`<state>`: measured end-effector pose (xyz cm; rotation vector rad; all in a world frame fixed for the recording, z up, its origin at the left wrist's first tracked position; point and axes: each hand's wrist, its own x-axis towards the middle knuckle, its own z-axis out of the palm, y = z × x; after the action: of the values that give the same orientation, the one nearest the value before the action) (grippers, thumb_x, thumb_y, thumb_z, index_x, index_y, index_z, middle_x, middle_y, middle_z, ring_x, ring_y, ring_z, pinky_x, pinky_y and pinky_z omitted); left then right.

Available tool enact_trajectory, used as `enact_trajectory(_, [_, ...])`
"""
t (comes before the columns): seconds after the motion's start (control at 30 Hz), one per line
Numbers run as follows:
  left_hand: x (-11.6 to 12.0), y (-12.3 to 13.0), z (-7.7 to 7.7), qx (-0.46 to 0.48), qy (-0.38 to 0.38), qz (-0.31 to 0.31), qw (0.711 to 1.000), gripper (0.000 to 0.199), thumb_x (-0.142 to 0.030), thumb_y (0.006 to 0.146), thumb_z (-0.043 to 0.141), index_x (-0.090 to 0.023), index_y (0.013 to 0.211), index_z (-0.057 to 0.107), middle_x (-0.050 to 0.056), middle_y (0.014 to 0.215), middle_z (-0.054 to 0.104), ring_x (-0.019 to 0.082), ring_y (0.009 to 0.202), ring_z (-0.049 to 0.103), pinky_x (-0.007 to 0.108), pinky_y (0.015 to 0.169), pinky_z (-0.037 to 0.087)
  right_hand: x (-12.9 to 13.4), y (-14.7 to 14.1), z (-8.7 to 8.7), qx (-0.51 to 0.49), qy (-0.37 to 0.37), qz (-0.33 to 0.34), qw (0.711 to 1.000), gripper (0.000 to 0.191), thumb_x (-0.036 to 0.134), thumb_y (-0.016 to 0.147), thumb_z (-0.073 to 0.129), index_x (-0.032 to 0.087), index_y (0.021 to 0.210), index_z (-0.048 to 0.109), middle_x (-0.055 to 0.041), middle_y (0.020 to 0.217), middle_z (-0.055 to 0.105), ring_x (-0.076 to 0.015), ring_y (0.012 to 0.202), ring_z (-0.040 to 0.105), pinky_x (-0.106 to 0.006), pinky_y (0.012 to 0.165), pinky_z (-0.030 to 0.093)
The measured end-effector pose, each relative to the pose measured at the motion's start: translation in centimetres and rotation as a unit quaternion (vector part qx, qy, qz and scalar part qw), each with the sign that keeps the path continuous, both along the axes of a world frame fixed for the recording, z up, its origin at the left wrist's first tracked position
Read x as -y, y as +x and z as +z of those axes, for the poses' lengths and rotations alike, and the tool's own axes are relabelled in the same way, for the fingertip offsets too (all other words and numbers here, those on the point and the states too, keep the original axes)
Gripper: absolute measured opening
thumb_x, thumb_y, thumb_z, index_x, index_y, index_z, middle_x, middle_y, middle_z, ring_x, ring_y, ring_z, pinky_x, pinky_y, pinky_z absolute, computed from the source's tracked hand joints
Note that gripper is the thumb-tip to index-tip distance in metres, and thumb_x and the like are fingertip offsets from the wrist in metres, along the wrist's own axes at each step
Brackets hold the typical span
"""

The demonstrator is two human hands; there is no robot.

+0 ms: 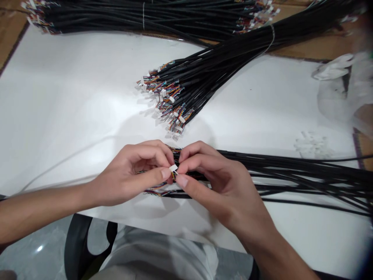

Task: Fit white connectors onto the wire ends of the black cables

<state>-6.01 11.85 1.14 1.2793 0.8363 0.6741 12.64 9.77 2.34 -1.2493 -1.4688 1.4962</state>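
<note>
Near the table's front edge, a small white connector (pixel 173 168) sits between my two hands. My left hand (pixel 142 171) pinches it between thumb and fingers from the left. From the right, my right hand (pixel 212 179) pinches thin coloured wires just beside the connector. Under and behind both hands lie loose black cables (pixel 279 165) with coloured wire ends, running off to the right. The hands cover part of these wire ends.
A tied bundle of black cables (pixel 215 66) with white connectors lies beyond my hands on the white table (pixel 64 97). Another tied bundle (pixel 116 15) rests along the back. Small white pieces (pixel 311 144) and a white glove (pixel 335 68) are at the right.
</note>
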Motion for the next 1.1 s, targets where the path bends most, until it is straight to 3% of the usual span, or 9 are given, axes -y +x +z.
enact_trajectory(0.13, [0.0, 0.0, 0.0, 0.010, -0.005, -0.003, 1.000, 0.014, -0.017, 0.086, 0.061, -0.015, 0.072, 0.061, 0.004, 0.087, 0.058, 0.014, 0.077, 0.060, 0.023, 0.064, 0.051, -0.1, 0.1, 0.2, -0.043, -0.064, 0.018, 0.997, 0.006, 0.015, 0.079, 0.069, 0.017, 0.074, 0.066, -0.0018, 0.093, 0.056, -0.0106, 0.079, 0.058, -0.023, 0.072, 0.047])
enact_trajectory(0.27, [0.0, 0.0, 0.0, 0.011, -0.008, -0.002, 1.000, 0.014, -0.017, 0.086, 0.061, -0.015, 0.072, 0.062, 0.004, 0.086, 0.058, 0.012, 0.073, 0.059, 0.022, 0.061, 0.050, -0.1, 0.2, -0.1, -0.067, -0.076, 0.037, 0.994, 0.009, 0.021, 0.084, 0.066, 0.017, 0.077, 0.067, -0.0027, 0.094, 0.056, -0.0122, 0.081, 0.058, -0.025, 0.073, 0.048])
enact_trajectory(0.4, [0.1, -0.1, 0.0, 0.003, -0.004, 0.002, 1.000, 0.014, -0.015, 0.086, 0.060, -0.014, 0.073, 0.062, 0.003, 0.086, 0.058, 0.012, 0.074, 0.058, 0.021, 0.062, 0.049, 0.2, -0.1, -0.3, 0.003, 0.049, 0.010, 0.999, 0.007, 0.013, 0.084, 0.064, 0.017, 0.078, 0.065, -0.0023, 0.091, 0.055, -0.0118, 0.083, 0.057, -0.025, 0.076, 0.047])
enact_trajectory(0.57, [0.3, -0.2, 0.1, 0.000, -0.021, -0.007, 1.000, 0.016, -0.017, 0.088, 0.060, -0.014, 0.072, 0.062, 0.003, 0.088, 0.057, 0.010, 0.076, 0.056, 0.019, 0.063, 0.047, 0.6, -0.4, -0.5, 0.101, 0.242, -0.026, 0.965, 0.010, 0.008, 0.075, 0.071, 0.014, 0.076, 0.063, -0.0031, 0.088, 0.055, -0.0103, 0.080, 0.056, -0.022, 0.071, 0.048])
enact_trajectory(0.87, [0.1, -0.1, 0.3, 0.011, -0.048, -0.012, 0.999, 0.016, -0.017, 0.088, 0.060, -0.014, 0.072, 0.063, 0.000, 0.087, 0.056, 0.008, 0.076, 0.056, 0.016, 0.065, 0.046, 0.6, -0.4, -0.9, 0.123, 0.343, -0.050, 0.930, 0.012, 0.002, 0.075, 0.069, 0.013, 0.074, 0.065, -0.0042, 0.080, 0.058, -0.0099, 0.070, 0.057, -0.023, 0.058, 0.050])
enact_trajectory(1.1, [0.1, 0.0, 0.2, 0.000, -0.017, 0.009, 1.000, 0.016, -0.016, 0.087, 0.059, -0.012, 0.072, 0.062, 0.000, 0.085, 0.056, 0.008, 0.074, 0.055, 0.017, 0.064, 0.045, 0.5, 0.3, -0.8, 0.245, 0.479, -0.019, 0.843, 0.016, 0.006, 0.076, 0.069, 0.021, 0.083, 0.064, -0.0068, 0.085, 0.069, -0.0171, 0.073, 0.062, -0.030, 0.060, 0.053])
